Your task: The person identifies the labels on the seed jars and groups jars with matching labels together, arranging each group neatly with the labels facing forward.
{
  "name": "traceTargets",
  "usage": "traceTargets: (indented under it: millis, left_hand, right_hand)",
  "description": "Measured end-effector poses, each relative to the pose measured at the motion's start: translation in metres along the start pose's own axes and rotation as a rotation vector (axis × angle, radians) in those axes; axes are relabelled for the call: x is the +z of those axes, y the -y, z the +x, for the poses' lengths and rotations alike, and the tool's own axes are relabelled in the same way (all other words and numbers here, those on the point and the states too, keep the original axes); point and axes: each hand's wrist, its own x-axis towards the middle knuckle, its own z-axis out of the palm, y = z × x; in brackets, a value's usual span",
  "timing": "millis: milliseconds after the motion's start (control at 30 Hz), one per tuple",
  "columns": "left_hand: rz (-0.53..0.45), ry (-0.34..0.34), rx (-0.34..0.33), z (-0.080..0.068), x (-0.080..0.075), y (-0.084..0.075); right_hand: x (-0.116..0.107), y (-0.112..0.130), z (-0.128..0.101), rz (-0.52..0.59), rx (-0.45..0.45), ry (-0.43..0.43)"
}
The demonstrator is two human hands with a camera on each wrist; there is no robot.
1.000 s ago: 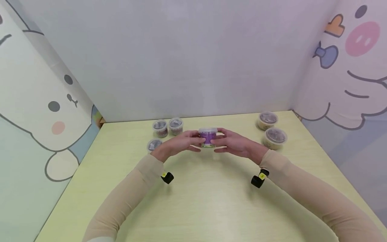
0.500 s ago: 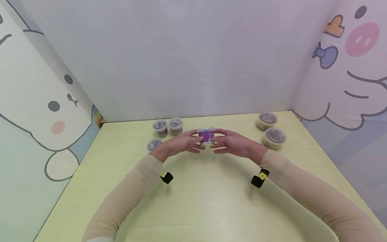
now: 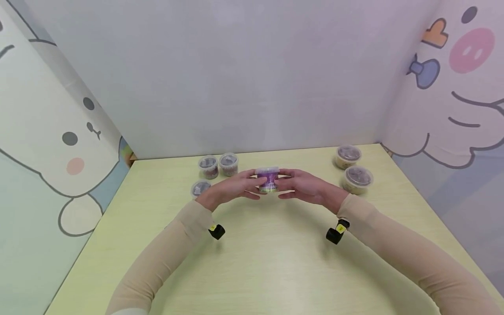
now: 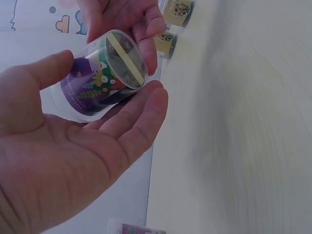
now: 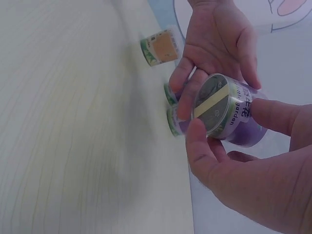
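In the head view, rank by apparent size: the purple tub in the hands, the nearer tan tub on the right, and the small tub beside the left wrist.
1. Nearer tan tub, widest.
2. Purple tub, partly hidden by fingers, so unsure.
3. Small tub, smallest.

A pale yellow table [image 3: 275, 262] bears three small tubs [image 3: 208, 167] far-left and, seemingly, two tubs [image 3: 357, 179] far-right.
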Motion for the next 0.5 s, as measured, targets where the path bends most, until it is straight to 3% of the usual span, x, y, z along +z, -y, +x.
traceTargets:
  millis: [500]
  left_hand:
    - [0.016, -0.023, -0.010, -0.0039, -0.0052, 0.0016]
  right_hand:
    - [-0.0003, 0.0030, 0.0001, -0.003, -0.004, 0.000]
